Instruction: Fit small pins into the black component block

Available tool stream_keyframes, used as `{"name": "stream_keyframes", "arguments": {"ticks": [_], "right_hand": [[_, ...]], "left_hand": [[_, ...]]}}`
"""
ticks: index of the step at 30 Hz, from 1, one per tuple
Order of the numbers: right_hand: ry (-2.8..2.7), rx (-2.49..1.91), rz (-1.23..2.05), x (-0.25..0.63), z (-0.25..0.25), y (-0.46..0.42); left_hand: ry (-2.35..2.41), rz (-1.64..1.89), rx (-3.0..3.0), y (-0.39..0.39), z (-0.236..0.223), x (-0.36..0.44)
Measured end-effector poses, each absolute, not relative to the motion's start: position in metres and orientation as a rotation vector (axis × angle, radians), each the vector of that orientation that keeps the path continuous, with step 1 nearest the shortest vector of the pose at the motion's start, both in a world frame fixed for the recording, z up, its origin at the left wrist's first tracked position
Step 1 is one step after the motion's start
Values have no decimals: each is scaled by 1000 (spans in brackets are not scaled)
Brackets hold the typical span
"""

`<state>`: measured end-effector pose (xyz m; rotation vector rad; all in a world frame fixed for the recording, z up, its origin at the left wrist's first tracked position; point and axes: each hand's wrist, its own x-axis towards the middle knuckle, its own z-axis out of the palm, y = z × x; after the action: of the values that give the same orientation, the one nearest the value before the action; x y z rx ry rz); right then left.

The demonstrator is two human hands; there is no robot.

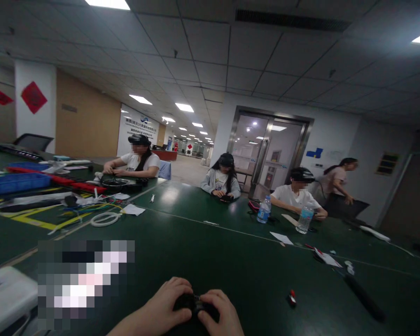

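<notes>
At the near edge of the green table (182,247), a dark, rounded black object (196,304) lies between my two hands. My left hand (170,301) curls round its left side, thumb bent inward. On the opposite side, my right hand (221,309) grips it with fingers over the top and thumb near the middle. The fingers cover most of its surface, so I cannot tell its exact kind. A small red, white and black item (291,298) lies on the table to the right of my right hand.
Left stand a white box (9,294) and a blurred patch, with a coiled white cable (105,219) and a blue tray (17,183) beyond. Water bottles (264,210) and a black rod (364,296) are right. Several people with headsets sit opposite; another person (338,182) stands behind.
</notes>
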<state>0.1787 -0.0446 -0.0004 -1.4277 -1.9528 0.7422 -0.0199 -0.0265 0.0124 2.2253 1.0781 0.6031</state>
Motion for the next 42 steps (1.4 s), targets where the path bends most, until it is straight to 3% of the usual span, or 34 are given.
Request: {"name": "stream_keyframes", "arguments": {"ticks": [14,27,42], "right_hand": [[-1868,-1416,795,180,0,-46],[-1288,-1184,1089,186,6,-42],[-729,-1108,1030,203,9,-40]], "left_hand": [[1082,645,2187,-30,16,-17],[1100,630,2190,-31,20,-16],[1108,607,2136,-28,16,-18]]}}
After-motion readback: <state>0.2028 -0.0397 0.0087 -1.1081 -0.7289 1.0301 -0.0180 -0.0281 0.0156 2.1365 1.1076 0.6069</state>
